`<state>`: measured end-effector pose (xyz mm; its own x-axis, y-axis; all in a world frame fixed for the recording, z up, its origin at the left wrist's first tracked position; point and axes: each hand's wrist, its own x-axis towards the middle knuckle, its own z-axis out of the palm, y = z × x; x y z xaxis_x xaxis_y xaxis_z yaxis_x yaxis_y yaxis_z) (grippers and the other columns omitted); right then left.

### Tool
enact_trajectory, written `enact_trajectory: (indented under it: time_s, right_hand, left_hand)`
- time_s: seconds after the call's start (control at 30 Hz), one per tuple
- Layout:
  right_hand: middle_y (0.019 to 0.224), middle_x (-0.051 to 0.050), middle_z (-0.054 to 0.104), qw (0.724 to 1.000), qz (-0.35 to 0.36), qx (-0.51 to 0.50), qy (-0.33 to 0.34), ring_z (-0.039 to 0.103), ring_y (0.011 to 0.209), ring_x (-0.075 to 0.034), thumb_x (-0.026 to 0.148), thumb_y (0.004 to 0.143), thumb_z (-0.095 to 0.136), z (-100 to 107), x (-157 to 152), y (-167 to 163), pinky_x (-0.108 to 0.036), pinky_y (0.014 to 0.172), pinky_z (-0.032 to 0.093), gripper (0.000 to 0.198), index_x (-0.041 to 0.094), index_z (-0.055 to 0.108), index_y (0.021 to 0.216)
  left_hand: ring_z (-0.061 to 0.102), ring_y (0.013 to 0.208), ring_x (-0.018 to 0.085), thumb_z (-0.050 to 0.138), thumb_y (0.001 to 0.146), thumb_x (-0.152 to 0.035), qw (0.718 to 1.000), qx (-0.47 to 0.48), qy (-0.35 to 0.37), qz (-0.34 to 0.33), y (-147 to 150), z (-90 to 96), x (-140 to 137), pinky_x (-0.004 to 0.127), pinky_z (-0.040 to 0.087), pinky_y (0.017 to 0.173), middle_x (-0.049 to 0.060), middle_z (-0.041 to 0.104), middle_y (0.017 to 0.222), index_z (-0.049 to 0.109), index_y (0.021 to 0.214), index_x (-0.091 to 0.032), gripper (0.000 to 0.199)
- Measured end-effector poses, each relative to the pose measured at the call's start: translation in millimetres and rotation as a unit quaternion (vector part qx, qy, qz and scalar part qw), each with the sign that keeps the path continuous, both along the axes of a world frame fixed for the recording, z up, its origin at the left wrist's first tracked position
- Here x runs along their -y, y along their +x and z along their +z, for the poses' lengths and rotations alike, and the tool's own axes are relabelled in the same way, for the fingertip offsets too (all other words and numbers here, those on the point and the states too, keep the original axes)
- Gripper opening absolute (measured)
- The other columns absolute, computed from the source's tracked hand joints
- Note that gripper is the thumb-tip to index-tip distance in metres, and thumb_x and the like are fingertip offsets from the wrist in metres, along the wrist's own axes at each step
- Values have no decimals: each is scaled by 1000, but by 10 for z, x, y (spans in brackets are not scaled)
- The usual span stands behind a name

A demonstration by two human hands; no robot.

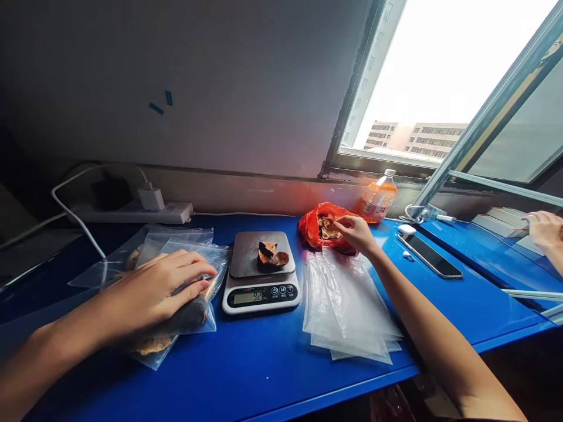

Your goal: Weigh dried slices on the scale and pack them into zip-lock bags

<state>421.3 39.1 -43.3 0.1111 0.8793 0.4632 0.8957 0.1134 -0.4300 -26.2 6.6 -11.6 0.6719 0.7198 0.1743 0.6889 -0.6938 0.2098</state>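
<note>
My left hand (169, 287) lies over a pile of clear zip bags (200, 316) with dark and tan pieces inside, its fingers stretched out. Right of it stands a digital kitchen scale (261, 305), its display reading about 9.2. Several curled brown pieces that look like dried peel (273, 258) sit on the scale's steel plate. At the open mouth of a red plastic bag (310, 225) my right hand (356, 231) has its thumb and fingers pinched together, touching similar dried pieces (328, 228). Whatever is between the fingertips is hidden. Flat clear bags (347, 310) lie below that forearm.
A bottle of orange drink (379, 196) stands behind the red bag. On the right lie a phone (430, 255), a white earbud case (407, 229) and an earbud (408, 255). A power strip (173, 213) runs along the wall. Another person's hand (545, 231) shows at far right.
</note>
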Motion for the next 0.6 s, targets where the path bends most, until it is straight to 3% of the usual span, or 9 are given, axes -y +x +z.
enact_trajectory:
  time_s: [0.17,0.27,0.37,0.43,0.6]
  right_hand:
    - [86,-10,72,984,109,-139,11,65,74,-17,50,85,54,237,319,-140,-26,62,49,40,13,70,90]
    - [89,-8,72,985,159,-56,32,65,76,-16,40,86,57,374,387,-502,-25,67,48,27,16,71,89]
    - [80,-5,72,980,193,50,3,63,68,-13,25,88,53,433,330,-916,-22,64,45,20,17,71,84]
    - [77,-4,71,976,206,66,-12,62,65,-12,20,87,52,445,269,-1108,-22,62,44,20,17,71,83]
    - [84,-5,72,977,206,58,21,63,71,-14,18,86,51,450,236,-1086,-24,67,46,18,17,69,86]
  left_hand:
    - [60,103,24,45,90,-48,1000,-7,-13,4,37,40,38,33,46,88,0,67,113,68,108,-34,32]
    - [59,104,24,43,91,-48,1000,-12,-15,-7,75,64,46,34,45,89,2,67,111,69,107,-30,35]
    - [59,103,25,40,92,-49,999,-21,-22,-11,110,94,66,36,45,90,4,67,110,68,106,-27,39]
    - [58,103,25,38,92,-50,999,-25,-27,-2,122,109,84,36,45,90,4,66,111,68,107,-27,41]
    - [58,102,24,38,93,-49,999,-25,-34,2,121,107,113,36,44,90,3,66,111,67,108,-28,39]
